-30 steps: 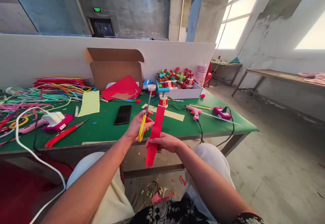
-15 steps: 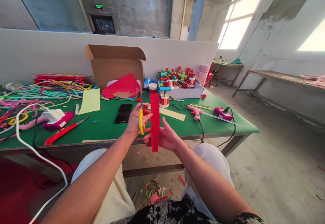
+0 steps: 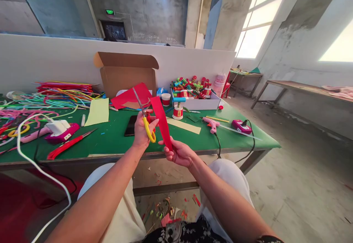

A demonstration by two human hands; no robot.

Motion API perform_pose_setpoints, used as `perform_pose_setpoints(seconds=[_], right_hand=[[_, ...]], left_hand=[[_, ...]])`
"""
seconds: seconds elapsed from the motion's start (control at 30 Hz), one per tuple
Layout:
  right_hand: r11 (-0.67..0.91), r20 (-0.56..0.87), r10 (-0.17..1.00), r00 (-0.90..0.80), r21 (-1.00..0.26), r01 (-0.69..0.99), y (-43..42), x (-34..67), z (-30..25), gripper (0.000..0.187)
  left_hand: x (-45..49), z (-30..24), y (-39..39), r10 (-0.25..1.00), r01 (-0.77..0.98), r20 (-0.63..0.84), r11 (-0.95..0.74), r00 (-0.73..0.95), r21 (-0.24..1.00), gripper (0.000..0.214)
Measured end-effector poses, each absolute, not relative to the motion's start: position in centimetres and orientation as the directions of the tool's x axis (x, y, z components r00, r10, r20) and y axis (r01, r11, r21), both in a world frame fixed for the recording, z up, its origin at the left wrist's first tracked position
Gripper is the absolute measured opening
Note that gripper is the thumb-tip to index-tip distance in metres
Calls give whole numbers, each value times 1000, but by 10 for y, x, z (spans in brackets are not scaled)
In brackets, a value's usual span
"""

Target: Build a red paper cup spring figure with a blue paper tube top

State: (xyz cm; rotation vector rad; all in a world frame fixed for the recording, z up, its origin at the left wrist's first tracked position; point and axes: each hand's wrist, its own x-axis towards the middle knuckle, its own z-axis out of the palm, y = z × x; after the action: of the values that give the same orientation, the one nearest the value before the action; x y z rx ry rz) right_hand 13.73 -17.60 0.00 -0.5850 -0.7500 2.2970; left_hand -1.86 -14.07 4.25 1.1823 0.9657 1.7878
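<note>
My left hand (image 3: pixel 141 132) is closed around a pair of scissors (image 3: pixel 149 129) with yellow handles, blades pointing up and to the left. Its thumb also touches a red paper strip (image 3: pixel 161 121). My right hand (image 3: pixel 179 153) pinches the lower end of that strip between thumb and fingers. The strip leans left at its top, above the near table edge. Just beyond it stands a red and white paper cup (image 3: pixel 178 112) with a spring and a blue roll on top. A pale yellow strip (image 3: pixel 184 125) lies flat on the table behind my right hand.
On the green table (image 3: pixel 234 140) are a pink glue gun (image 3: pixel 211 124), a phone (image 3: pixel 129 126), red-handled pliers (image 3: pixel 66 147) and a cardboard box (image 3: pixel 128 74). Colourful pipe cleaners (image 3: pixel 63 93) are heaped at left. A white box (image 3: pixel 204 104) holds several finished-looking toys.
The red strip has tilted, its top moving left. My right hand has closed on its lower end. The scissors have turned, their tips swinging left.
</note>
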Motion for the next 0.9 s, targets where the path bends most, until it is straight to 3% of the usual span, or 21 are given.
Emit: perform_pose_setpoints(seconds=[0.27, 0.47, 0.7, 0.9], right_hand=[[-448, -139, 786, -602, -800, -400, -176, 139, 0, 39], [-409, -137, 806, -576, -832, -374, -177, 141, 6, 45], [-318, -132, 843, -521, -904, -286, -175, 144, 3, 30], [-88, -23, 945, -327, -979, -186, -168, 149, 6, 37]], left_hand=[[-21, 43, -140, 886, -183, 365, -425, -287, 887, 46], [-19, 45, -139, 874, -154, 386, -443, -296, 883, 44], [-23, 43, -135, 855, -61, 416, -455, -310, 889, 43], [-20, 44, -141, 881, -77, 391, -424, -267, 902, 46]])
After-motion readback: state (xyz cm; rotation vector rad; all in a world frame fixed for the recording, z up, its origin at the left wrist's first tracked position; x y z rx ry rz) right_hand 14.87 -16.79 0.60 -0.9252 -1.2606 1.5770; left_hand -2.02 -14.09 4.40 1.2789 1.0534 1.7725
